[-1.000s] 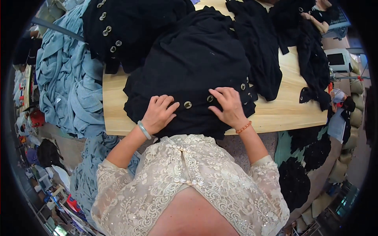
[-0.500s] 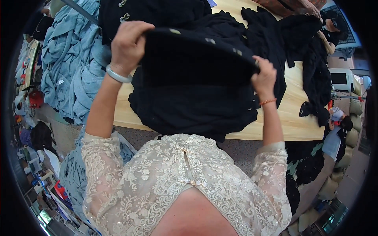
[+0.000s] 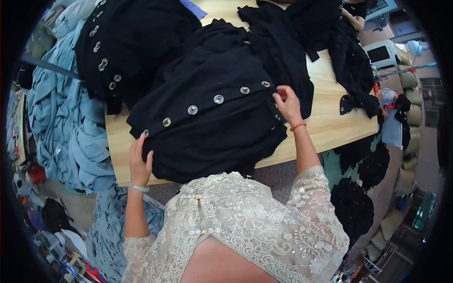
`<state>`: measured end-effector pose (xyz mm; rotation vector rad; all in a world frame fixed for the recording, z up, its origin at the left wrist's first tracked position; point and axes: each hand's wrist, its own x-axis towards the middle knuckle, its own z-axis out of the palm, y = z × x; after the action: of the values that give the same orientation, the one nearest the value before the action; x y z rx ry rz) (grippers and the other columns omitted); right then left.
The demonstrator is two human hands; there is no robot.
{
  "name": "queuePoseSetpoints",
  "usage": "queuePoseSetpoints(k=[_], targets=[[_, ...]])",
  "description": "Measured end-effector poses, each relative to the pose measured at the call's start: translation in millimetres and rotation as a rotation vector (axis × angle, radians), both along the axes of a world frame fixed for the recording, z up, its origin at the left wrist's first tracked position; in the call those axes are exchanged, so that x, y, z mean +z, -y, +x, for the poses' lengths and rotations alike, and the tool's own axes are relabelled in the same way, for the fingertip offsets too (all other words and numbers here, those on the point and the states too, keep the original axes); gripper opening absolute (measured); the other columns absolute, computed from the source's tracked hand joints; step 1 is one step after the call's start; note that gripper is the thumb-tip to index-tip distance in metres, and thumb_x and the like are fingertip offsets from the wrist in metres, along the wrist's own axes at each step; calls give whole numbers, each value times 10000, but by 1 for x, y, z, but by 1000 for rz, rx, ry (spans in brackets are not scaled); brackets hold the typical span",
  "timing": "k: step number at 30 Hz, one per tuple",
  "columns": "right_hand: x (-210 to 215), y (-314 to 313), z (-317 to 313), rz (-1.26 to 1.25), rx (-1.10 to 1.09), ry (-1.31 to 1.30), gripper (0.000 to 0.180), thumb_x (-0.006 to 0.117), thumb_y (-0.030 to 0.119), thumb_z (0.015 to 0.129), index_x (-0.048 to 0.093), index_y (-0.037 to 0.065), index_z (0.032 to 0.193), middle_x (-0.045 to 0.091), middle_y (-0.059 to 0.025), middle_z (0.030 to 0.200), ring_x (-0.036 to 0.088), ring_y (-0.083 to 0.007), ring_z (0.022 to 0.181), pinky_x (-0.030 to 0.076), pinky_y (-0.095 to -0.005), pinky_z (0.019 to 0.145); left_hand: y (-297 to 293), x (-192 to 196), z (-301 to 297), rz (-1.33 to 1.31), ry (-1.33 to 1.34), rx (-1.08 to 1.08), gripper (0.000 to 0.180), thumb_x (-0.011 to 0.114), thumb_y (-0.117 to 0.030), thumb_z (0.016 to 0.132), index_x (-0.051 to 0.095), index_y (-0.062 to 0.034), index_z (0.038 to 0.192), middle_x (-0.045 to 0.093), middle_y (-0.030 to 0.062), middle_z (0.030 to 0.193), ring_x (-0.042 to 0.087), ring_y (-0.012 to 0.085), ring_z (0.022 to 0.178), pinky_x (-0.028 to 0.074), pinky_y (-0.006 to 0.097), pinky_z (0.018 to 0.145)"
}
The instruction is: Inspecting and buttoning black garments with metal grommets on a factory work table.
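From the head view, a black knitted garment with a row of round silver buttons point(image 3: 207, 118) lies spread on the pale wooden tabletop point(image 3: 330, 125), just in front of the person. The left hand point(image 3: 140, 162) rests flat on the garment's near left corner, fingers open and pressing the cloth down. The right hand point(image 3: 287, 103) sits at the far right end of the button row, fingertips pinching the knit edge there. The step in hand looks like laying the garment out flat and straightening its buttoned front. The next move probably calls for smoothing or tugging the edge while the left hand anchors the cloth. Another black buttoned garment point(image 3: 127, 42) lies beyond at the left, loose black pieces point(image 3: 288, 52) to the right, and a heap of pale blue cloth point(image 3: 61, 127) hangs beside the tabletop.
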<state>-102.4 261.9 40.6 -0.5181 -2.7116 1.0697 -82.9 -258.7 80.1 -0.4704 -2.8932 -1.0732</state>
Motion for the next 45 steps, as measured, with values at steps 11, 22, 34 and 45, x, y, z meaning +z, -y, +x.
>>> queuePoseSetpoints(k=[11,22,34,45], targets=[[-3,39,38,-614,75,40,405,811,275,784,626,-32,972,665,-46,875,566,-87,802,490,-262,723,28,-12,-8,547,473,229,308,724,19,825,615,5,1112,649,16,960,604,68,852,488,197,780],[70,32,4,786,-21,-19,249,695,171,814,706,204,1061,590,-44,1129,568,-276,950,452,-402,785,-22,-1,-18,572,413,193,133,738,-35,820,668,-15,931,623,-30,791,555,37,688,456,193,638],[60,319,-4,-554,844,24,300,736,122,819,659,27,1093,646,-99,905,629,-181,724,504,-306,650,-19,8,-1,653,333,185,118,778,-45,788,717,4,877,657,24,813,602,67,732,489,223,648],[41,310,8,-229,814,-19,232,641,222,828,621,68,1001,666,-136,926,661,-335,872,526,-425,751,-4,-3,-21,616,160,114,134,677,-21,859,684,-17,993,616,58,998,595,121,797,484,244,663]])
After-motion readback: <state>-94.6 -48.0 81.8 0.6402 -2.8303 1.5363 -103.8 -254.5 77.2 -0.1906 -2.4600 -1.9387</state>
